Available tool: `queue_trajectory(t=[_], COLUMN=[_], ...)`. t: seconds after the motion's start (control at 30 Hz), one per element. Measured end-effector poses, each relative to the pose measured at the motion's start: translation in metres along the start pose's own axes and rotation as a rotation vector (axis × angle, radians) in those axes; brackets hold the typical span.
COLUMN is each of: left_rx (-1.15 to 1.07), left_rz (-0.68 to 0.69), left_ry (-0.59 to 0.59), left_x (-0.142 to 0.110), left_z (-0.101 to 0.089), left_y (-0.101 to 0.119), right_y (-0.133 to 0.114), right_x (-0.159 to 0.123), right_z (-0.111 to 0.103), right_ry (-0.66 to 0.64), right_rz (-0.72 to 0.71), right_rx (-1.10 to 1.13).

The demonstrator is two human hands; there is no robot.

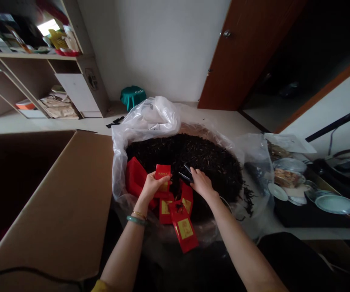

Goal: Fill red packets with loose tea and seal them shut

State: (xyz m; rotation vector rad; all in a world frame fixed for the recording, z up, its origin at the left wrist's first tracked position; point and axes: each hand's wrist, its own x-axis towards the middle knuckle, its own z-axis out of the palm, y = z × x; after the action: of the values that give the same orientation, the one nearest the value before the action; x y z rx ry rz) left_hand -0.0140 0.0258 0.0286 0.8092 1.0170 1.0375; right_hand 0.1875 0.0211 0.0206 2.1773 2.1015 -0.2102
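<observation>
A large clear plastic bag [118, 162] lies open in front of me, filled with dark, dry tea leaves [205, 156]. My left hand [154, 184] pinches a small red packet [163, 169] with gold lettering, held upright over the bag's near side. Close to its right, my right hand [202, 182] grips a small black tool with shiny edges [186, 174], low over the leaves; its full shape is hidden. Below the hands lie several red packets [184, 231] with yellow labels, at least one showing dark leaves at its top. Red material [135, 176] sits left of my left hand.
An open cardboard box [80, 190] stands close on the left. To the right, a dark low table [297, 217] carries dishes and a clear container [289, 172]. A teal covered stool or bin [132, 96] is behind the bag, near a wooden door [238, 52].
</observation>
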Motion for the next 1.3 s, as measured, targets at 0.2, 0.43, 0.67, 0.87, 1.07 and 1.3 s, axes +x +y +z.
queue_trajectory(t=[0.2, 0.43, 0.67, 0.87, 1.07, 1.3], left_rx=[0.021, 0.061, 0.115, 0.092, 0.106, 0.111], left_rz=[-0.001, 0.011, 0.038, 0.009, 0.010, 0.004], left_ry=[-0.019, -0.071, -0.159, -0.164, -0.176, -0.178], left_x=[-0.001, -0.003, -0.004, -0.004, -0.005, -0.005], left_z=[0.000, 0.001, -0.001, 0.000, 0.000, 0.001], left_y=[0.000, 0.001, 0.001, 0.002, 0.001, 0.002], right_y=[0.007, 0.017, -0.023, -0.032, -0.028, -0.026], right_x=[0.003, 0.001, -0.005, -0.002, -0.005, -0.006], right_z=[-0.004, -0.039, -0.058, -0.058, -0.063, -0.066], right_ry=[0.117, 0.169, 0.035, 0.088, 0.057, 0.067], right_rz=[0.087, -0.243, -0.369, -0.328, -0.343, -0.331], right_rx=[0.160, 0.709, 0.713, 0.650, 0.638, 0.635])
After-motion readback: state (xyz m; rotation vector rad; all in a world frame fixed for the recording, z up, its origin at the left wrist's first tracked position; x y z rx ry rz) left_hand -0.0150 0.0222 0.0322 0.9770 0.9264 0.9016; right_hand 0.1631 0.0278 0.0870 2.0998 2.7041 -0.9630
